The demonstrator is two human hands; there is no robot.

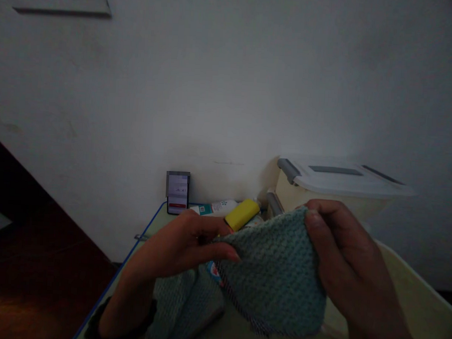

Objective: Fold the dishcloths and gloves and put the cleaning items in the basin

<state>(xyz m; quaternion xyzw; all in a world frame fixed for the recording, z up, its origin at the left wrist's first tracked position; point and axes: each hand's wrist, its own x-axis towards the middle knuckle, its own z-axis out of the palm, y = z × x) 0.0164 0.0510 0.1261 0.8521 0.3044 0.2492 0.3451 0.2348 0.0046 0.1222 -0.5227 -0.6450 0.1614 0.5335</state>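
Note:
A blue-green textured cloth (277, 276) with a dark stitched edge hangs between my two hands above the table. My left hand (185, 247) pinches its left corner between thumb and fingers. At the upper right corner, my right hand (342, 259) grips the cloth with the thumb pressed on the near side. More cloth of the same kind (186, 302) lies on the table below my left forearm, partly hidden by it. Behind the held cloth, a yellow object (242, 214) rests near a white bottle (220, 207) lying on its side.
A phone (178, 193) leans upright against the wall at the table's back left corner. A lidded storage box (334, 176) with grey latches stands at the back right. A pale basin-like container (419, 288) is at the right. The table's blue edge (112, 279) runs along the left.

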